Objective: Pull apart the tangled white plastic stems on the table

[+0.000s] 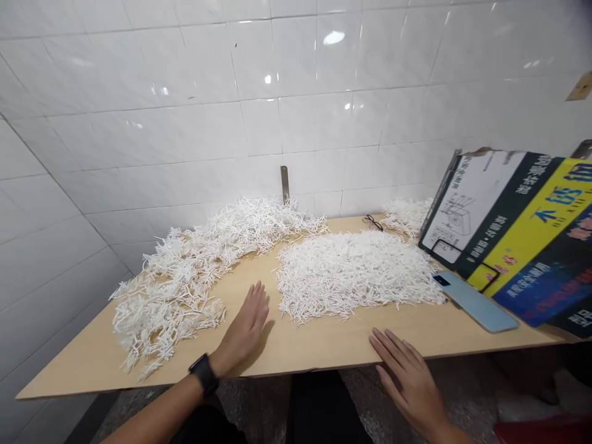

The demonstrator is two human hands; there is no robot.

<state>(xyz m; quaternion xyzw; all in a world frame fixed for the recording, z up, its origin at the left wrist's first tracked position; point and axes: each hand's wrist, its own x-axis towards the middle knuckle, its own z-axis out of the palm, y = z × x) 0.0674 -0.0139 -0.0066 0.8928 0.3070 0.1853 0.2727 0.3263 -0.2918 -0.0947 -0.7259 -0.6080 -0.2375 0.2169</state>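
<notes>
My left hand, with a black watch on its wrist, rests edge-down on the wooden tabletop. Its fingers are stretched out and hold nothing. To its left lies a loose heap of thin, white, branching strands, which curves back along the wall. On its right is a flatter, roughly rectangular layer of short white pieces, apart from the hand. My right hand is palm down over the table's front edge below that layer, fingers extended and nothing in them. Whether its fingertips touch the wood, I cannot tell.
A light blue phone lies right of the white layer, beside a printed cardboard box. Black-handled scissors and another white pile are at the back. A metal strip leans against the tiled wall.
</notes>
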